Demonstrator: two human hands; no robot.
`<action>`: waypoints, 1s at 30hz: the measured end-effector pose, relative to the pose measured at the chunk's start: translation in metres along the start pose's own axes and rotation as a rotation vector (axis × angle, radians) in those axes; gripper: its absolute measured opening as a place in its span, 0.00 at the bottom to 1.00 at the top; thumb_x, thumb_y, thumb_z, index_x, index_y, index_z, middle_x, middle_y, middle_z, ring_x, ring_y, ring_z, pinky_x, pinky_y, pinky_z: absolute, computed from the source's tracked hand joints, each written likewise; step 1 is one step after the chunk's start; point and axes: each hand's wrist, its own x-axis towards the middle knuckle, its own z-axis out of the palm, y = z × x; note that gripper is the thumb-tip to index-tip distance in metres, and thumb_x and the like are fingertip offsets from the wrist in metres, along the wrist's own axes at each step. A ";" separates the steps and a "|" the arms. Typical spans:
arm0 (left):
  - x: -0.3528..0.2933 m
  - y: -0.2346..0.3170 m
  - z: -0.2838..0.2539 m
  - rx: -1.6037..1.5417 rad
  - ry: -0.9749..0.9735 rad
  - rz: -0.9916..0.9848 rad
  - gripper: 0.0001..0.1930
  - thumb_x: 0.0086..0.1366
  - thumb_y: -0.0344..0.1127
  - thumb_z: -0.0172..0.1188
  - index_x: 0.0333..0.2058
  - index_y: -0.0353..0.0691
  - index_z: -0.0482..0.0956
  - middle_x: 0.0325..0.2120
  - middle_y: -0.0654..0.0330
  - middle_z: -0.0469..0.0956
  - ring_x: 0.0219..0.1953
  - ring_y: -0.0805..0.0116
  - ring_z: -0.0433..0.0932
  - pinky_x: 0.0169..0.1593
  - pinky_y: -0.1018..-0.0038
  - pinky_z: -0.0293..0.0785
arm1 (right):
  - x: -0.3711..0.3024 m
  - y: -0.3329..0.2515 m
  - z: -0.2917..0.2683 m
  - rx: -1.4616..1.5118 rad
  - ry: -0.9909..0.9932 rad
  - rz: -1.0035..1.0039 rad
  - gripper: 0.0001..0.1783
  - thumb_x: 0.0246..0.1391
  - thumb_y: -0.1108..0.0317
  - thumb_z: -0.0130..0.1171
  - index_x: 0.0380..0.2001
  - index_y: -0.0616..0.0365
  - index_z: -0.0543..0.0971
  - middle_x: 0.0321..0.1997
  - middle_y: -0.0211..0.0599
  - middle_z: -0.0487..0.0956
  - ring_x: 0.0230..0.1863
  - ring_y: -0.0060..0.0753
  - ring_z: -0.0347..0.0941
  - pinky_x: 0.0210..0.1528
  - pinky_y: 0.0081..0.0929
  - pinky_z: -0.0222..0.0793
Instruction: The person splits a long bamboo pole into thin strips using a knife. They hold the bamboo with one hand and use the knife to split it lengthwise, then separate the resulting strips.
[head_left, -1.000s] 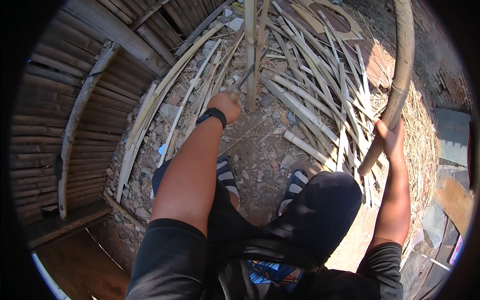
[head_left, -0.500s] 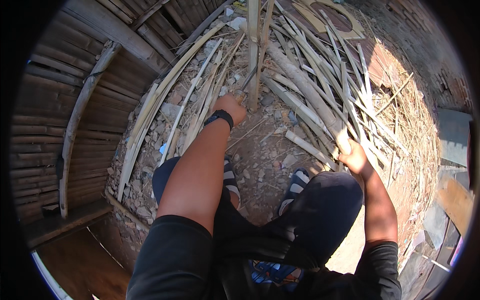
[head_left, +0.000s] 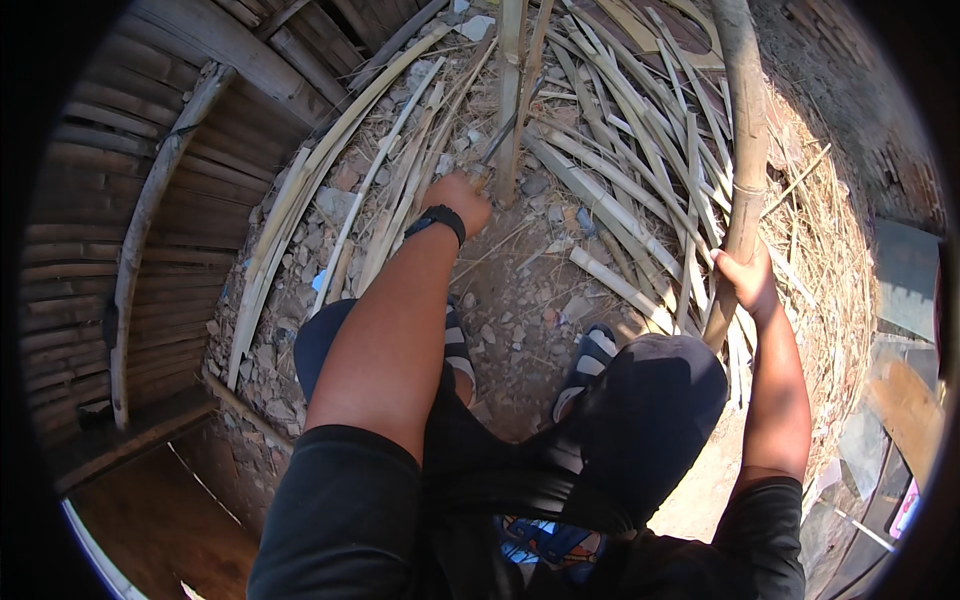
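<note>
My left hand, with a black wristband behind it, is closed round the handle of a long-bladed knife. Its dark blade slants up and away toward an upright split bamboo post and passes close to it; whether they touch I cannot tell. On the right, my right hand grips a thick round bamboo pole near its lower end. The pole stands steeply, running up past the top of the view. Its lower end comes down beside my right knee.
Split bamboo strips lie heaped at the centre right, and longer strips curve along the left. Stones and rubble cover the ground. A slatted bamboo wall rises at left, a brick wall at far right. My sandalled feet are below.
My right hand has moved right and slightly up. The bamboo pole has swung from leaning left across the heap to standing steeply at the right. My left hand has barely moved.
</note>
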 end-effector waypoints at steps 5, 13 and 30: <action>0.004 -0.003 0.002 -0.041 -0.050 0.004 0.25 0.60 0.44 0.61 0.49 0.28 0.76 0.38 0.41 0.81 0.41 0.49 0.81 0.47 0.59 0.77 | -0.030 0.096 0.039 -0.121 -0.356 0.260 0.22 0.46 0.76 0.62 0.48 0.64 0.74 0.29 0.33 0.76 0.25 0.24 0.72 0.30 0.25 0.72; -0.005 -0.004 -0.003 -0.001 -0.008 -0.006 0.25 0.59 0.44 0.62 0.49 0.29 0.77 0.40 0.41 0.81 0.43 0.47 0.81 0.49 0.58 0.76 | -0.034 0.025 0.015 -0.077 -0.140 0.266 0.20 0.42 0.78 0.60 0.43 0.66 0.76 0.32 0.33 0.77 0.31 0.23 0.72 0.35 0.24 0.69; 0.004 -0.008 0.004 0.043 -0.029 0.028 0.25 0.58 0.43 0.62 0.48 0.28 0.76 0.41 0.40 0.81 0.43 0.47 0.81 0.48 0.59 0.77 | -0.047 0.095 0.033 -0.136 -0.404 0.482 0.23 0.41 0.73 0.67 0.44 0.63 0.76 0.33 0.35 0.79 0.34 0.27 0.74 0.41 0.29 0.71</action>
